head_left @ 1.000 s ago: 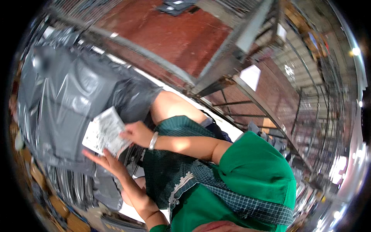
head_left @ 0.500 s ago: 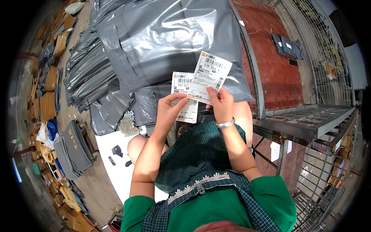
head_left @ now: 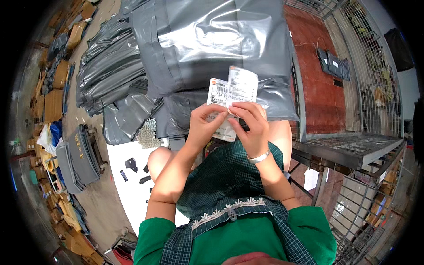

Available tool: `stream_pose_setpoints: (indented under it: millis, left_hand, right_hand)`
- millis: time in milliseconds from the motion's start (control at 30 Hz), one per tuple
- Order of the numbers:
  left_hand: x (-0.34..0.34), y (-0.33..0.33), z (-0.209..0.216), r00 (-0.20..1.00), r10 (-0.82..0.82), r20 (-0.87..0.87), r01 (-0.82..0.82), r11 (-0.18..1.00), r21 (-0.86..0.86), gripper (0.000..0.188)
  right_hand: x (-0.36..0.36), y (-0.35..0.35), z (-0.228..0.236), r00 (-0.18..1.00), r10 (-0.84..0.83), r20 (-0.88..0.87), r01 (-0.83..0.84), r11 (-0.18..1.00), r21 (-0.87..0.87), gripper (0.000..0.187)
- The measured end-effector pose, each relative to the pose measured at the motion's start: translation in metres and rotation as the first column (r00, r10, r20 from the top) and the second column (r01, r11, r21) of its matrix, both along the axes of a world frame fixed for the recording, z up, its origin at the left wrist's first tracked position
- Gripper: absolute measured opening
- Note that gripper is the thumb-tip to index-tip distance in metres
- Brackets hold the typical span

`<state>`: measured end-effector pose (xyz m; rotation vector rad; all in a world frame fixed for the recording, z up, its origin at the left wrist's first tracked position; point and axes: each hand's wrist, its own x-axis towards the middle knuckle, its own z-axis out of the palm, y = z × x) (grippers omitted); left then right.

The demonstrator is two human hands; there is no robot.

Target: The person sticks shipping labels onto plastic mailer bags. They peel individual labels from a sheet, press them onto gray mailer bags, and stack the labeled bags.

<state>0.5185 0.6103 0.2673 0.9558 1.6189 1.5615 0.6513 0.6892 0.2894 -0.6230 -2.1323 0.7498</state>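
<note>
Two white shipping labels with barcodes are in front of me, the left label (head_left: 217, 90) partly overlapped by the right label (head_left: 244, 86). My left hand (head_left: 206, 126) is closed in a pinch at the labels' lower edges. From the other side my right hand (head_left: 251, 121), with a silver bangle on its wrist, grips the right label near its bottom corner, fingertips almost meeting those of the left. Its thumb lies lower, over the left label. Just beyond the hands rests a big stack of shiny grey plastic mailing bags (head_left: 212, 48).
More folded grey bags (head_left: 110, 66) lie left of the stack. A string mop-like grey tuft (head_left: 149, 134) sits near a white surface (head_left: 128, 190) holding small black items. At right stands a metal mesh cage (head_left: 375, 79) with a red-brown panel (head_left: 311, 66) and dark packages (head_left: 334, 64).
The right label has tilted from slanting right to nearly upright and bends. My right hand's fingers have shifted in toward my left fingertips. The whole view has shifted slightly.
</note>
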Motion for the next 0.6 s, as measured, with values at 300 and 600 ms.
stream_pose_setpoints:
  millis: [300, 600]
  left_hand:
    - [-0.002, -0.013, 0.012, 0.987, 0.036, -0.159, -0.022, 0.996, 0.085, 0.011]
    - [0.0, -0.015, 0.003, 0.979, 0.107, -0.17, -0.096, 0.993, 0.074, 0.011]
  right_hand:
    - [-0.015, -0.013, 0.0, 0.973, 0.007, -0.231, -0.143, 0.804, -0.577, 0.011]
    - [-0.017, -0.009, -0.001, 0.995, 0.067, -0.071, -0.072, 0.995, -0.062, 0.015]
